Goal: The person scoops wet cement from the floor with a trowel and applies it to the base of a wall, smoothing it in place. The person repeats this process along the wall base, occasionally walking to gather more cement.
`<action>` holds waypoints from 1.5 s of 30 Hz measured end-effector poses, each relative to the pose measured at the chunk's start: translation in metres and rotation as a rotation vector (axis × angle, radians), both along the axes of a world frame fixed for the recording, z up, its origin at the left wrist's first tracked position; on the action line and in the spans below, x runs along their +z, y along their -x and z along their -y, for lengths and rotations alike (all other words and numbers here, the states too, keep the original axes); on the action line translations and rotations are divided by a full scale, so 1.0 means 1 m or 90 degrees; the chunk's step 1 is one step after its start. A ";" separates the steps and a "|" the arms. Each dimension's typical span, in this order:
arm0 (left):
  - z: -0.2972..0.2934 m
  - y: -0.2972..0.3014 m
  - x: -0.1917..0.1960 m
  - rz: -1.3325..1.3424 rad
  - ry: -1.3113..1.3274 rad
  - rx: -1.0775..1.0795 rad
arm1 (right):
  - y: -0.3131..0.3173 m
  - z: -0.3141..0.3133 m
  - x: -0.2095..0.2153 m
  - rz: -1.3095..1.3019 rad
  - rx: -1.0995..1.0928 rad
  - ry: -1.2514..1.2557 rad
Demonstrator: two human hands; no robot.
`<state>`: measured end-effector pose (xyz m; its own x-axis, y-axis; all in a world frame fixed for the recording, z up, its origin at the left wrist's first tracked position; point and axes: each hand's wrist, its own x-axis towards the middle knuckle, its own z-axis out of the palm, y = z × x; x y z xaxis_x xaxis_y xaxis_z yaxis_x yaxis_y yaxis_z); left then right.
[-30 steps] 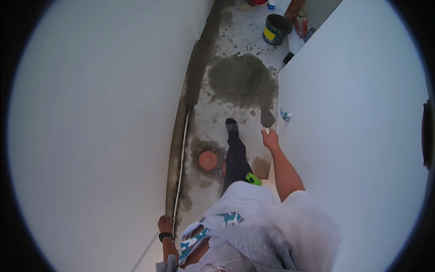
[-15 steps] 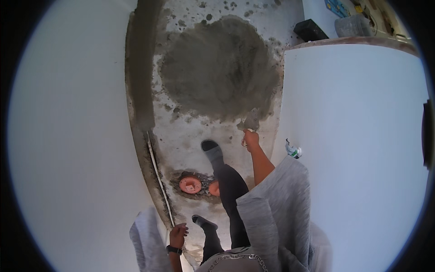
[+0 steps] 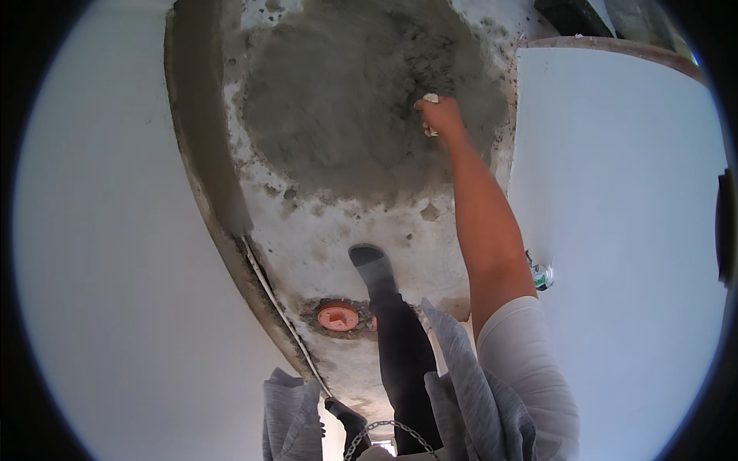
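Note:
My right hand (image 3: 444, 119) is stretched far forward with its fingers wrapped round the pale handle of a trowel (image 3: 432, 99). It is over the right part of a wide, roughly round patch of wet grey mortar (image 3: 323, 115). The trowel's blade cannot be made out against the mortar. Just beyond the hand the mortar is rough and lumpy; farther left it looks smoother. Low in the view, my left hand (image 3: 322, 427) is nearly all hidden behind a loose grey sleeve, with only a bit of the fingers showing.
A strip of grey mortar (image 3: 201, 115) runs along the left wall, ending at a thin white pipe (image 3: 280, 319). An orange round drain cover (image 3: 338, 316) lies near my foot (image 3: 372, 265). A crumpled packet (image 3: 541, 275) is by the right wall. A black block (image 3: 573, 15) stands far right.
My right hand has gone forward from the near edge of the mortar to over it, with the trowel. The mortar there looks rougher. My left hand has slipped mostly behind the sleeve.

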<state>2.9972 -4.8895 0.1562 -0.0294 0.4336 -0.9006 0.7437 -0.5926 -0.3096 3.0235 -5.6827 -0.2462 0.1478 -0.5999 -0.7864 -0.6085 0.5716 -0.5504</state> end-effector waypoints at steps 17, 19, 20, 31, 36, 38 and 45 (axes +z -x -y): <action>-0.006 0.001 -0.045 0.115 0.102 0.102 | 0.009 -0.010 0.094 0.064 0.112 0.050; -0.007 0.012 -0.040 0.130 0.128 0.137 | 0.009 -0.020 0.117 0.056 0.144 0.058; -0.008 0.018 -0.041 0.142 0.140 0.143 | 0.009 -0.025 0.128 0.046 0.155 0.058; -0.032 0.099 -0.054 0.316 0.272 0.321 | -0.005 -0.173 0.247 0.019 0.521 0.084; -0.060 0.156 -0.065 0.374 0.259 0.253 | -0.020 -0.302 0.287 0.044 0.736 -0.011; -0.073 0.177 -0.068 0.417 0.227 0.131 | -0.028 -0.360 0.288 0.039 0.879 -0.003; -0.095 0.220 -0.081 0.337 0.261 -0.091 | -0.037 -0.593 0.277 0.079 1.262 -0.058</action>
